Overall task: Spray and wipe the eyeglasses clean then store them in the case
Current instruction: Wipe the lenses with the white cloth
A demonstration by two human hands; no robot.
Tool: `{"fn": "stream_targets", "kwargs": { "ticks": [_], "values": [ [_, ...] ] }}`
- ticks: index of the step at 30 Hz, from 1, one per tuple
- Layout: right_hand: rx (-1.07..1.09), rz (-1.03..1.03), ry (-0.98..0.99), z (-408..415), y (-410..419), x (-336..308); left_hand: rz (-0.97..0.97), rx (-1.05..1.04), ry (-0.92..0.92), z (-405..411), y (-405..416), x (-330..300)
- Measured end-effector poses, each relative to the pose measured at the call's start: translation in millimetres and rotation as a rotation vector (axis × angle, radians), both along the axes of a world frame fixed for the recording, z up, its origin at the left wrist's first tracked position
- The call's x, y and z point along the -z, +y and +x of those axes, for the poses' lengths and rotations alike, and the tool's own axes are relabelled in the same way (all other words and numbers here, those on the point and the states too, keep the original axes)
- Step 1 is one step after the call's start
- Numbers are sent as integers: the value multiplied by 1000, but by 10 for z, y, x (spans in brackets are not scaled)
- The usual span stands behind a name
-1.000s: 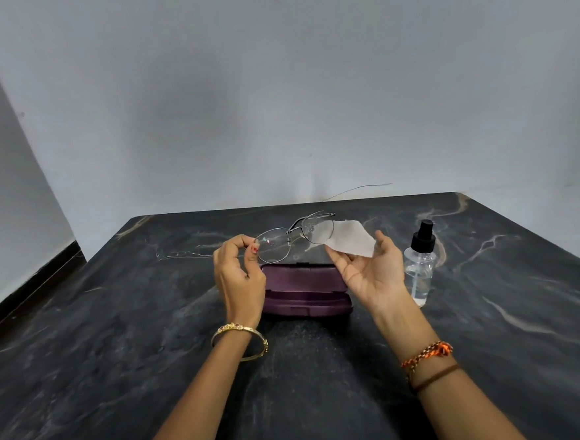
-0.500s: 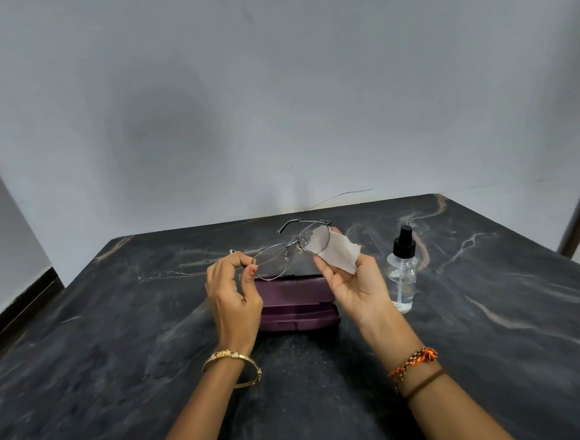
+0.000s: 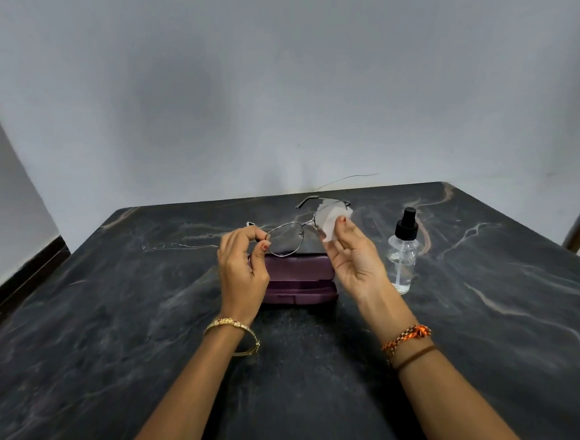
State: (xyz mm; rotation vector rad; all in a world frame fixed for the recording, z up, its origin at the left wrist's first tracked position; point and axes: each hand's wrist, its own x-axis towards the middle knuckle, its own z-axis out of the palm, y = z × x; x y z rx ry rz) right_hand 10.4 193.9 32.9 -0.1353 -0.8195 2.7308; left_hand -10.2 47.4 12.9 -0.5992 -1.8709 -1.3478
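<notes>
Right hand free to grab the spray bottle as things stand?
Probably not right away. The right hand is pinching the cloth onto a lens of the eyeglasses. The spray bottle stands unobstructed just beside it.

White cloth point(image 3: 331, 221) hides right lens; case point(image 3: 299, 281) partly behind hands.

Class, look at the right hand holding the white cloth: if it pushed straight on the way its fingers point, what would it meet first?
The right hand already presses the white cloth onto one lens of the eyeglasses. Pushed on, it would probably meet that lens and frame first; beyond lies bare table, though depth is unclear.
</notes>
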Motion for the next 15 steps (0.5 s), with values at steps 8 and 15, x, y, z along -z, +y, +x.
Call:
{"fn": "stream_targets", "kwargs": {
  "ticks": [8, 15],
  "values": [
    [-57, 51, 102, 13, 57, -40, 33, 40, -30, -2, 5, -41],
    [12, 122, 87, 32, 47, -60, 12, 72, -40, 5, 0, -45]
  ]
}}
